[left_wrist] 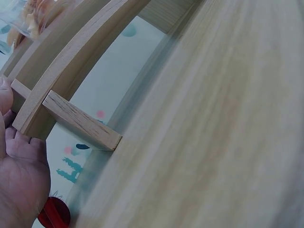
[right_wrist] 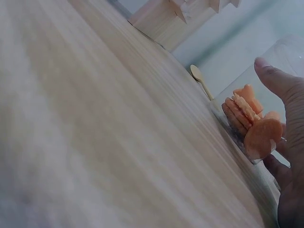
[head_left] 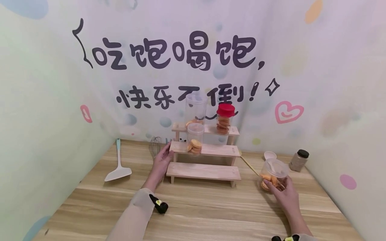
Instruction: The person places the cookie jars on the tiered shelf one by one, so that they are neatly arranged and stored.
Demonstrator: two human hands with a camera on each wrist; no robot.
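Note:
My left hand (head_left: 162, 161) grips the left end of a three-step wooden stand (head_left: 205, 171) at its middle step. In the left wrist view, that hand's fingers curl at the end of the board (left_wrist: 40, 102). At the right, my right hand (head_left: 286, 195) holds a clear plastic jar (head_left: 275, 167) with several orange-brown cookies (right_wrist: 259, 135) inside, thumb on one side and fingers around the other. On the middle step stands a clear jar (head_left: 195, 135) with a few cookies. The top step bears a taller clear jar (head_left: 196, 108) and a red-lidded jar (head_left: 223, 120) of stacked cookies.
A white spatula (head_left: 118, 167) with a blue handle lies at the left, and a wire whisk (head_left: 155, 145) behind my left hand. Right of the stand are a wooden spoon (head_left: 249, 163), a white spoon (head_left: 270, 155) and a black-capped jar (head_left: 299, 160). A printed wall sheet closes off the back.

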